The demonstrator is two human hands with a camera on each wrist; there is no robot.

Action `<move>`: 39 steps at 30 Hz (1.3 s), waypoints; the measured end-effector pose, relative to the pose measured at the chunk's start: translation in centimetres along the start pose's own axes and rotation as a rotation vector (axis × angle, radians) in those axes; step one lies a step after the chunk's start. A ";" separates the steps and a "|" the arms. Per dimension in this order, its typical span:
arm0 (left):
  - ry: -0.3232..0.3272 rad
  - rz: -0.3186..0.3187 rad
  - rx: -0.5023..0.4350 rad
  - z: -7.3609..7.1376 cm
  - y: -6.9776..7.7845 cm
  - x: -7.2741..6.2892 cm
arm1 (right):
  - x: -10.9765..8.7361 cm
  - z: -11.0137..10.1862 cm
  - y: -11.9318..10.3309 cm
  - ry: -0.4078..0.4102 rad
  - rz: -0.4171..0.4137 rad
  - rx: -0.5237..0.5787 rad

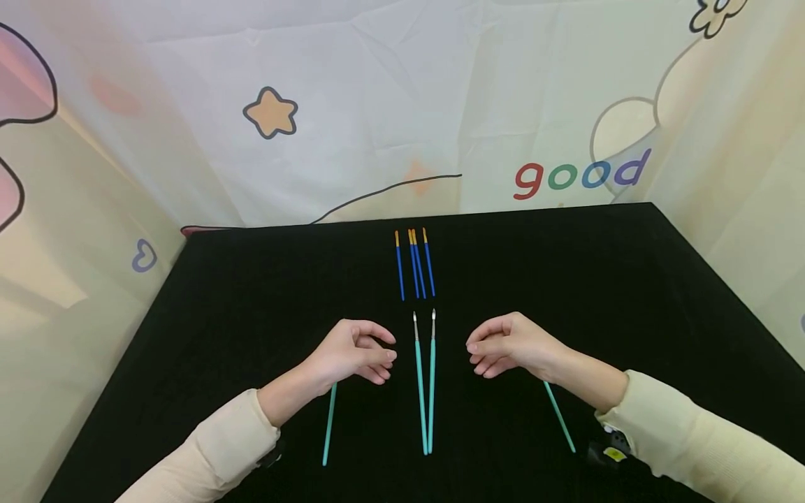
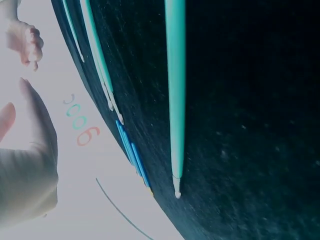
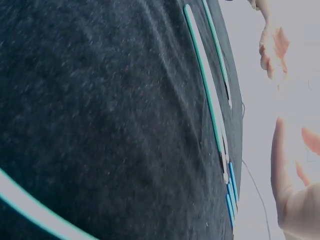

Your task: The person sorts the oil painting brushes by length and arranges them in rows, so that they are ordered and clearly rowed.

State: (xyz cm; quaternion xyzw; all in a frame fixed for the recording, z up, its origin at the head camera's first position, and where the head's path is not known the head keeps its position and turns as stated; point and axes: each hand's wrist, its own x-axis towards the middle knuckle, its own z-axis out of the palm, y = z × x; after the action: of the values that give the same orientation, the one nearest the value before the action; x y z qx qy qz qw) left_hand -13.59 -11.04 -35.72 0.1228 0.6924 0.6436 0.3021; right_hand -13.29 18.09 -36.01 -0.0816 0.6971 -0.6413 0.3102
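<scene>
Over the black table my left hand (image 1: 358, 353) hovers, fingers loosely bent and holding nothing. Under its wrist lies a teal paintbrush (image 1: 329, 426), partly hidden in the head view; the left wrist view shows this teal brush (image 2: 176, 100) with its pale tip. My right hand (image 1: 514, 346) is likewise raised, its relaxed fingers around no object. Another teal paintbrush (image 1: 560, 417) runs beneath the right wrist, its upper part covered. Between the hands, two teal paintbrushes (image 1: 432, 391) lie side by side, their handle ends close together and their light bristles pointing away from me.
Beyond the teal pair, several thin blue paintbrushes (image 1: 400, 269) with yellow-orange tips lie roughly parallel, two of them nearly touching. The black tabletop (image 1: 251, 293) ends at a printed pale curtain (image 1: 377, 84), which also runs along both sides.
</scene>
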 end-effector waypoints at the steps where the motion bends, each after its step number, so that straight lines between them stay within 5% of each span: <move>1: 0.006 0.004 0.005 -0.1 0.0 -0.1 | -0.1 -0.1 0.0 -0.003 -0.005 0.003; 16: -0.021 0.047 0.038 -1.8 -1.0 -1.3 | -1.0 -1.9 0.2 -0.019 0.000 -0.030; 26: -0.015 0.066 0.077 -3.3 -1.5 -2.4 | -1.8 -3.6 1.1 -0.108 -0.077 -0.007; 39: -0.063 0.107 0.111 -5.1 -2.1 -3.6 | -2.8 -5.4 1.9 -0.130 -0.114 -0.010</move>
State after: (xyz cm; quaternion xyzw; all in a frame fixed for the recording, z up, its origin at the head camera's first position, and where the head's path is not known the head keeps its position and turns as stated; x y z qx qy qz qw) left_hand -13.22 -17.49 -36.87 0.1963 0.7095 0.6155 0.2816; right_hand -13.39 24.36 -36.95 -0.1642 0.6730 -0.6477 0.3172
